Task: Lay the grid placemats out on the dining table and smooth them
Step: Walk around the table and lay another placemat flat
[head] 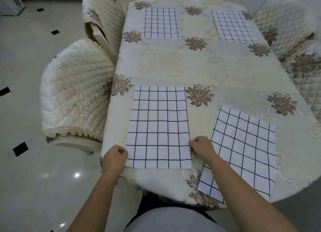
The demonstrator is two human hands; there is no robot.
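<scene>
Head view. A dining table [199,66] is covered with a cream tablecloth [173,58] patterned with brown rose motifs, and four white placemats with dark grid lines lie on it.

The far-left placemat [161,22] and the far-right placemat [233,27] lie flat at the far end, well apart from each other. The far-right one is turned slightly off square.

The near-left placemat [159,127] lies flat and square to the viewer, with its near edge close to the table's near edge. The left hand [115,156] has its fingers curled and pinches this mat's left edge just above the near-left corner. The right hand [202,145] is likewise curled and pinches the mat's right edge at about the same height.

The near-right placemat [246,148] lies just beside the near-left one. It is rotated clockwise, and its near corner reaches the table's front edge. The right forearm crosses above its near-left part.

Three chairs with quilted cream covers stand around the table: two at the left [74,92] [102,18] and one at the far right [286,23]. The floor [26,58] is glossy pale tile with small black diamond insets.
</scene>
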